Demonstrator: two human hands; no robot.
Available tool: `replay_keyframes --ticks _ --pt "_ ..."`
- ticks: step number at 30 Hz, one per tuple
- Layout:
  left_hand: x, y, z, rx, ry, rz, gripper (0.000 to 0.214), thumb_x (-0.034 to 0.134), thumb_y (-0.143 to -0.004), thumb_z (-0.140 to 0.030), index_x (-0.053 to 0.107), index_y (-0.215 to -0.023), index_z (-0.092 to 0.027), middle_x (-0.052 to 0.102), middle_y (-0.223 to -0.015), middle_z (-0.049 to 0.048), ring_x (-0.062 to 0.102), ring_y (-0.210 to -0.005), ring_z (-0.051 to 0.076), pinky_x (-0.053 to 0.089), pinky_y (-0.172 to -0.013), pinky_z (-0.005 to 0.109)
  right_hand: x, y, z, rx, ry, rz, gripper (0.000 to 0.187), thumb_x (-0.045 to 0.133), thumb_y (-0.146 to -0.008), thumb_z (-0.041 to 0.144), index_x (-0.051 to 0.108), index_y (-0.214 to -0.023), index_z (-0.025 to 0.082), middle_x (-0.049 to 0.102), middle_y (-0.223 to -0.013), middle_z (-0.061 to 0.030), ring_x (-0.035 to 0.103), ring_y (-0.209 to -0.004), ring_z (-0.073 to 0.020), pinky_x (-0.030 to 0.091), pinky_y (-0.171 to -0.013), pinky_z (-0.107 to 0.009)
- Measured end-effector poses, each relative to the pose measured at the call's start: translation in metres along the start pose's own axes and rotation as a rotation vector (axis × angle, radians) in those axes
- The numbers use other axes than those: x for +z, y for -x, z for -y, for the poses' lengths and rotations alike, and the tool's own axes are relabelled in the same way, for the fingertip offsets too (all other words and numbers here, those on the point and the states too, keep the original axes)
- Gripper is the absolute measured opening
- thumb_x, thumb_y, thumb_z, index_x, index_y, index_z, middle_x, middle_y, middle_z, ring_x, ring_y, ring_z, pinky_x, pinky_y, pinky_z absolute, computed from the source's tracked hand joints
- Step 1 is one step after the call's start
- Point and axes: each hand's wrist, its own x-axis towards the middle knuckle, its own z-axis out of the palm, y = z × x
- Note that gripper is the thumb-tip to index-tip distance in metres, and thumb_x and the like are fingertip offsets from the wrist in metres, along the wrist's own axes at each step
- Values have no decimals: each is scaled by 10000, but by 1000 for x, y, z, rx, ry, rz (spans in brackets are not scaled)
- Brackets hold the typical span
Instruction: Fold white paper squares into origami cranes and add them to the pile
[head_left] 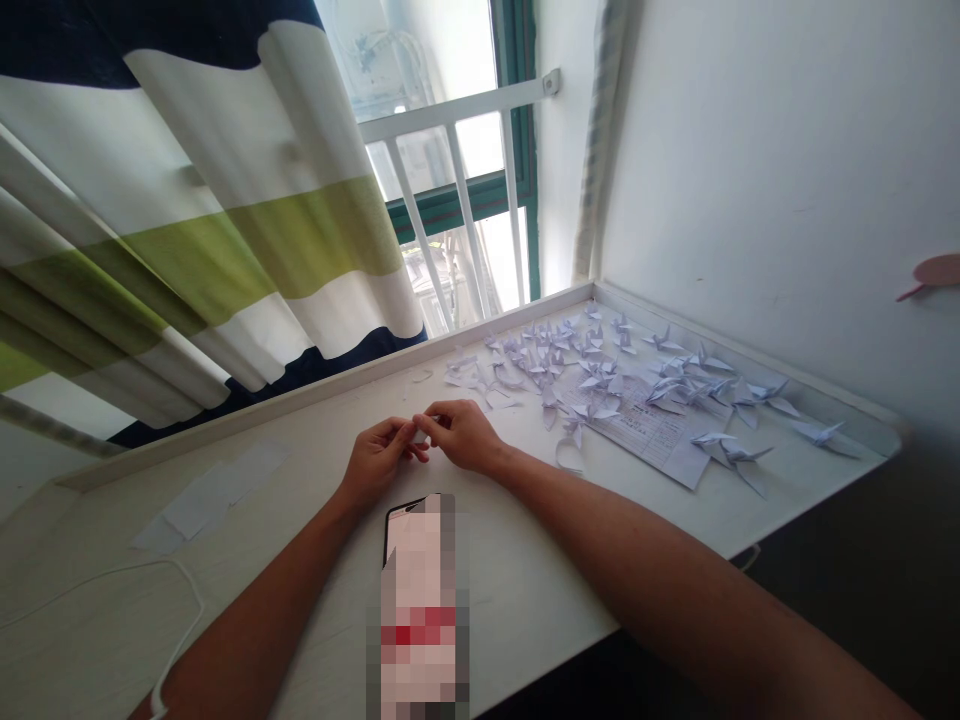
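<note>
- Hands: left hand and right hand together, bare, fingertips meeting on one small piece of white paper; piece mostly hidden by the fingers, exact shape cannot be told.
- Folded paper cranes: pale white-lilac, upward of thirty; too tightly bunched and small for an exact count. Spread beyond the hands and off to the right, along the back of the surface, nearest ones just past the right hand, none touching either hand.
- Printed paper form: one sheet, right of the hands, lying flat with several cranes on it and overlapping its edges.
- Loose curled paper strips and scraps: several, just beyond the hands, at the left end of the crane group; number unclear.
- Blank white paper sheets: about two, overlapping, flat on the surface left of the hands.
- Smartphone: one, directly below the hands, between the forearms; screen pixelated, content unreadable.
- White cable: one, looping across the surface below the left hand, beside the left forearm.
- Striped curtain: navy, white and green, hanging beyond and left of the hands.
- Window railing: white bars, straight ahead beyond the hands.
</note>
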Motion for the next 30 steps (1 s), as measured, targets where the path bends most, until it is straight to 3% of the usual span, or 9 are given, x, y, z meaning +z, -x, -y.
replay_keyframes --ticks 10,16,30 --pt "0 0 -1 1 0 -22 378 710 -883 -536 725 -889 -158 757 -743 56 721 -605 180 549 -635 292 -1 -1 3 26 12 14 269 628 -969 334 741 -794 164 717 -693 -19 594 -660 -124 379 -631 -238" --pt "1 1 -1 -6 -22 -42 398 726 -862 -547 730 -891 -150 743 -721 48 699 -543 175 528 -554 283 -1 0 3 36 14 24 280 620 -977 315 722 -763 165 694 -647 -6 578 -631 -117 376 -630 -239" --pt "4 3 -11 -24 -50 -40 402 692 -878 -566 730 -865 -166 767 -726 69 729 -602 207 550 -575 307 0 2 0 29 -4 14 285 604 -988 336 719 -785 173 701 -684 -13 578 -634 -120 380 -628 -244"
